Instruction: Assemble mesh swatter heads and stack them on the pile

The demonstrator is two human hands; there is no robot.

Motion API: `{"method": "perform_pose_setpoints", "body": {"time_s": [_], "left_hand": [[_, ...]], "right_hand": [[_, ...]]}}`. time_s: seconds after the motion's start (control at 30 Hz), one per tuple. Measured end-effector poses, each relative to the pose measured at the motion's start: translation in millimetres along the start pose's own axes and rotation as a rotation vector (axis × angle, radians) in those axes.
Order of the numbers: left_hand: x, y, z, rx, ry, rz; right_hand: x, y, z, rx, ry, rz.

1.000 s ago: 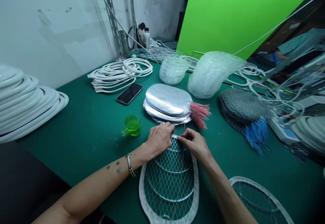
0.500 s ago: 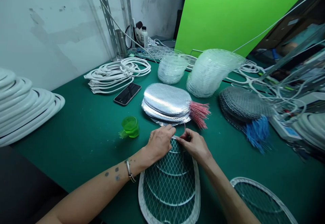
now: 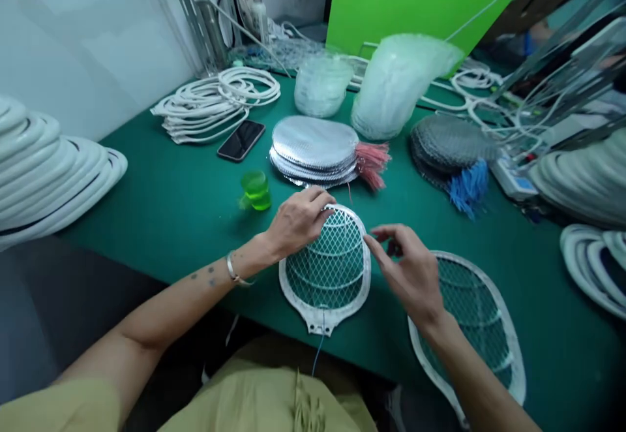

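Observation:
A white oval mosquito-swatter head [image 3: 366, 282] lies before me at the table's front, with metal mesh [image 3: 337, 249] and curved ribs inside its rim. From its bottom tab a thin blue wire [image 3: 317, 354] hangs over the edge; a red wire [image 3: 350, 194] shows past its top. My left hand [image 3: 300, 220] grips the upper left rim, its fingertips partly hidden. Beside the right rim is my right hand [image 3: 408, 269], thumb and fingers apart, holding nothing; whether the thumb touches the rim I cannot tell. Partly under my right forearm lies a second swatter head [image 3: 513, 347].
Behind are stacked mesh sheets [image 3: 313, 138] with red wires, darker mesh sheets [image 3: 450, 138] with blue wires, a green cup [image 3: 257, 190] and a phone [image 3: 242, 140]. White frames [image 3: 59, 171] pile up at left, with more frames [image 3: 581, 171] at right. Clear plastic stacks [image 3: 386, 92] stand farther back.
My right hand has left the top of the swatter head, moved right and opened. My left hand stays at the upper rim. The view has tilted down, showing the bottom tab and my lap.

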State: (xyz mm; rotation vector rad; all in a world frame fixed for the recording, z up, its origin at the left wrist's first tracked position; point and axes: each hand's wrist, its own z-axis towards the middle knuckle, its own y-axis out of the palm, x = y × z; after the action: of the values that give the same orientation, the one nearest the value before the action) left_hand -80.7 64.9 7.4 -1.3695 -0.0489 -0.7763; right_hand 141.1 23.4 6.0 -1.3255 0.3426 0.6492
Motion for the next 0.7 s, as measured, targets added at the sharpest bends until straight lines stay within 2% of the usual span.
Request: {"method": "perform_pose_setpoints", "body": {"time_s": [0.07,0.1,0.17,0.23,0.3,0.4,0.57,0.7], "left_hand": [[7.7,-9.5,-35.9,-0.032,0.198,-0.186],[10.5,-12.2,-55.5,-0.085,0.285,-0.249],[12.7,-11.5,-92.2,-0.198,0.370,-0.252],[11.2,-4.3,-118.4,-0.237,0.398,-0.176],[8.5,4.3,-131.1,-0.214,0.416,-0.115],[6.4,10.7,-132.9,-0.168,0.436,-0.098],[5.6,7.6,-129.0,-0.132,0.412,-0.157],[4.6,7.5,-129.8,-0.170,0.416,-0.087]], "right_hand": [[-5.1,-9.7,-52.7,-0.031,-0.175,0.011],[-8.1,-10.6,-76.5,-0.057,-0.255,0.032],[-13.9,-5.0,-112.8,-0.080,-0.390,0.025],[-18.5,5.6,-131.8,-0.078,-0.486,-0.037],[-21.3,14.6,-137.5,-0.074,-0.520,-0.106],[-22.2,19.3,-137.7,-0.065,-0.491,-0.183],[-20.5,17.9,-139.3,-0.068,-0.481,-0.225],[-20.8,18.8,-138.0,-0.079,-0.495,-0.211]]}}
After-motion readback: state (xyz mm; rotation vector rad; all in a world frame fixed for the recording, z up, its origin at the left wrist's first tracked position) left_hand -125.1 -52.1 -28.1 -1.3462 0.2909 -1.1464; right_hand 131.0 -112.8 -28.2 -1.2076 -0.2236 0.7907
